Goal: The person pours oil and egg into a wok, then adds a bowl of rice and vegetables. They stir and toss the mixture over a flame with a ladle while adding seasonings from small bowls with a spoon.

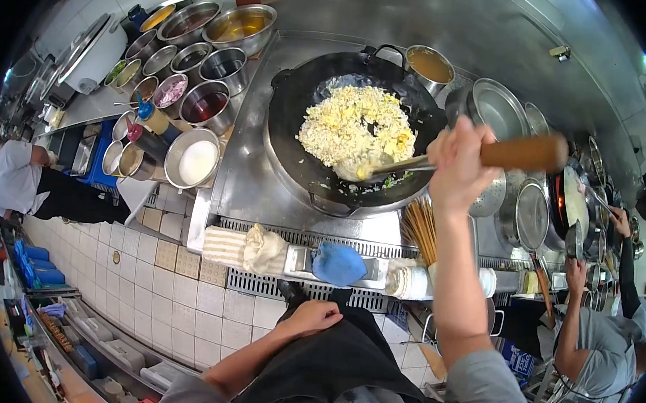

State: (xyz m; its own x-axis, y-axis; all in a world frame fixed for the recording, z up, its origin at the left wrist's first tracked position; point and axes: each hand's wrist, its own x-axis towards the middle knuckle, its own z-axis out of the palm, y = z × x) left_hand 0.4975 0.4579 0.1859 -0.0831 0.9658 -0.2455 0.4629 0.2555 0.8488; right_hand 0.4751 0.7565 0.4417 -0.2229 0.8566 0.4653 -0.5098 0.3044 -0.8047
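A large black wok [287, 124] on the steel stove holds fried rice [351, 121] with yellow egg bits and some green pieces. My right hand [460, 162] is closed around the handle of a ladle [525, 152], right of the wok. The ladle's head is down in the rice at the wok's near side. My left hand [316, 318] rests against the black apron [334, 367] at my waist; its fingers are together, and nothing can be made out in them. A blue cloth [339, 264] lies on the stove's front ledge, ahead of that hand.
Metal bowls of ingredients [193, 158] and sauce bottles [156, 120] crowd the left counter. Behind the wok's right side sits a pot of brown liquid [430, 64]. A bamboo brush [420, 229] stands near my right forearm. Co-workers are at far left [17, 176] and right [605, 341].
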